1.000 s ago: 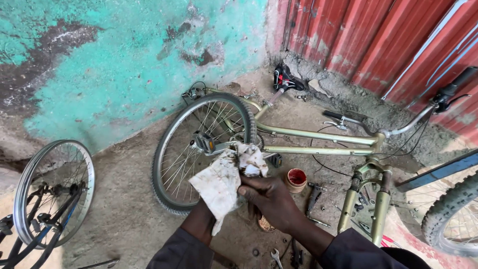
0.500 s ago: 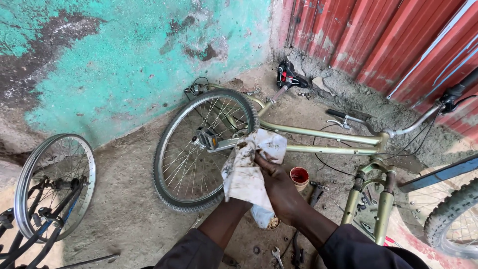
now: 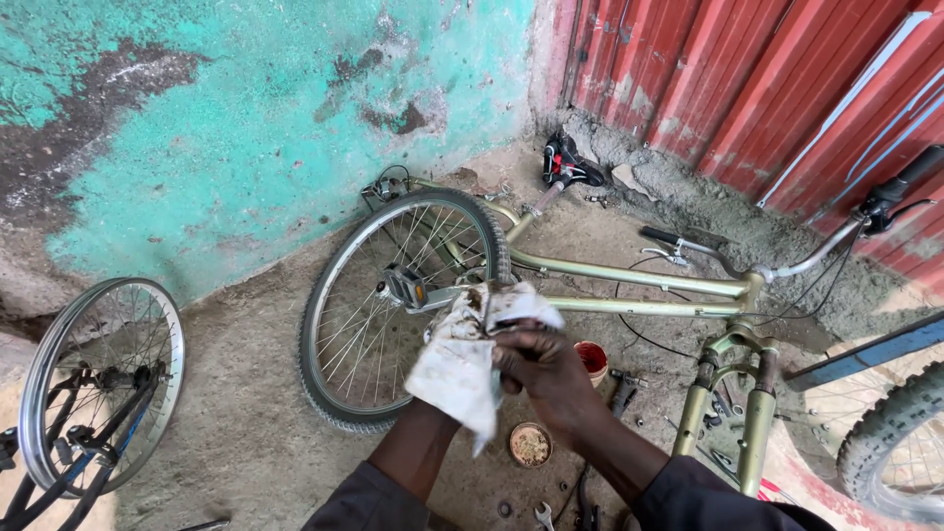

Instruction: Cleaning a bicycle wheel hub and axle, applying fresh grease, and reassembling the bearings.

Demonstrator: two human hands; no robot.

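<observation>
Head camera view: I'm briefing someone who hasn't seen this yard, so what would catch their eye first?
Dead centre, both hands, right hand foremost, grip a dirty white rag over the crank of an olive-green bicycle lying on the ground. Behind it rise a peeling turquoise wall and red corrugated sheeting. A loose wheel stands at far left.

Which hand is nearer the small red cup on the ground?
Right. The right hand grips the dirty rag just left of the red cup, almost overlapping it in view. The left hand sits under the rag, farther left of the cup.
</observation>
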